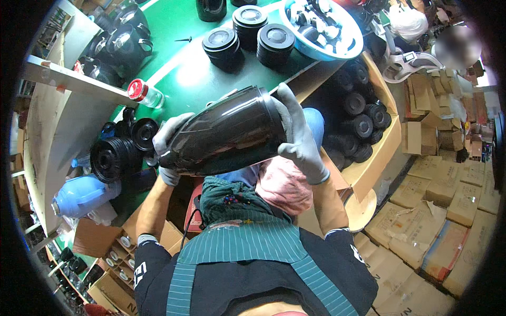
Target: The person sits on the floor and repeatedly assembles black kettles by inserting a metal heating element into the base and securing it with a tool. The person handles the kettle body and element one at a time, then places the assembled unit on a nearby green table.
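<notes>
Gloved fingers of the right hand spread across the wide end of a glossy black pot; the left hand cups its narrower end, some fingers hidden. Tilted above the lap, its slick wall could slip if either grip loosened, perhaps scuffing against the green table.

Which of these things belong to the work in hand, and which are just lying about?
In hand:
- glossy black vessel, between left hand and right hand

Apparently just lying about:
- red-lidded jar
- blue container
- cardboard boxes
</notes>
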`<state>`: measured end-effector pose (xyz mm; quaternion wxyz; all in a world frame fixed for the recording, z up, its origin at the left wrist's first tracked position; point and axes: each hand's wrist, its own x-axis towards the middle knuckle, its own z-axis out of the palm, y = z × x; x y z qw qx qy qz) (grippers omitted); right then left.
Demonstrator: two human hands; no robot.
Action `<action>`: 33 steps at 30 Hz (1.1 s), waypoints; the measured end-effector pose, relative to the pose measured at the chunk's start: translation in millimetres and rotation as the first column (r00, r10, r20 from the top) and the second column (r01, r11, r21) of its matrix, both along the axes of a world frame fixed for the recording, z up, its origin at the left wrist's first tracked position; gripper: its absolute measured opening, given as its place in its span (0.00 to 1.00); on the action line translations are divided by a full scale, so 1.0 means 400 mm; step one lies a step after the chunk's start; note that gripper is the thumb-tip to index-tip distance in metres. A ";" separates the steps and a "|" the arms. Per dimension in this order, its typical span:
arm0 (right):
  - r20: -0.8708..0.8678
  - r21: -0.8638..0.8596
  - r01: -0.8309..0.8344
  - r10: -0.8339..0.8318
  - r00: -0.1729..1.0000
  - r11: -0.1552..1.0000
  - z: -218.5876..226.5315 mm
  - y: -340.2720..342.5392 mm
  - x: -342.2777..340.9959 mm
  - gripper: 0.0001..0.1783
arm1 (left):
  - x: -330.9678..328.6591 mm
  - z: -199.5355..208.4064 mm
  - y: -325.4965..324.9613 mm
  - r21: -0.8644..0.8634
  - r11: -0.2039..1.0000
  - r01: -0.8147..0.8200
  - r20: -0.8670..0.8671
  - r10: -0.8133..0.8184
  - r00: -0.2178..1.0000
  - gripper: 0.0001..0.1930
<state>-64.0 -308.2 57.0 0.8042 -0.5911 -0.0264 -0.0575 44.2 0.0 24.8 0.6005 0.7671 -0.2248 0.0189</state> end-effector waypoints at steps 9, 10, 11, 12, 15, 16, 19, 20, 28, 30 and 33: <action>-0.535 0.018 -0.192 0.172 0.827 0.981 -0.028 -0.026 -0.017 0.48 | 0.015 0.172 -0.015 0.654 0.753 0.071 0.631 -0.596 0.497 0.18; -0.604 0.119 -0.196 0.227 0.764 0.973 -0.038 -0.035 -0.025 0.49 | 0.024 0.144 -0.009 0.623 0.771 0.132 0.583 -0.571 0.578 0.18; -0.601 -0.036 -0.302 0.221 0.768 0.953 -0.004 -0.037 -0.030 0.52 | 0.038 0.111 0.002 0.591 0.788 0.172 0.526 -0.538 0.659 0.18; -0.688 0.126 -0.436 0.395 0.609 0.891 -0.022 -0.114 -0.046 0.58 | 0.036 0.080 0.005 0.367 0.910 0.191 0.470 -0.358 0.807 0.17; -0.422 -0.165 -0.218 0.130 0.897 0.962 0.036 -0.088 -0.115 0.71 | 0.024 -0.003 0.042 -0.012 0.972 0.237 -0.287 -0.230 0.930 0.22; -0.142 -0.433 -0.027 -0.039 0.989 0.901 0.030 -0.042 -0.104 0.70 | 0.027 -0.082 0.070 -0.301 0.914 0.272 -0.417 -0.383 0.825 0.23; 0.504 -0.602 0.220 0.152 0.850 0.768 0.001 0.004 -0.068 0.64 | 0.008 -0.166 0.081 -0.468 0.853 0.232 -0.442 -0.453 0.774 0.25; 0.396 -0.507 0.151 0.074 0.915 0.849 -0.004 0.017 -0.070 0.67 | 0.004 -0.120 0.061 -0.289 0.909 0.299 -0.295 -0.382 0.876 0.27; -0.512 0.187 -0.117 0.198 0.836 0.975 0.024 -0.014 -0.119 0.45 | -0.006 0.065 -0.032 0.235 0.931 0.278 0.309 -0.343 0.887 0.20; -0.032 -0.334 0.044 -0.058 0.998 0.941 -0.005 0.026 -0.137 0.51 | -0.027 0.006 -0.006 -0.208 0.941 0.267 -0.383 -0.329 0.863 0.23; 0.294 -0.444 0.160 -0.026 0.956 0.882 -0.008 0.046 -0.138 0.59 | -0.071 -0.003 -0.003 -0.543 0.836 0.079 -0.602 -0.454 0.657 0.24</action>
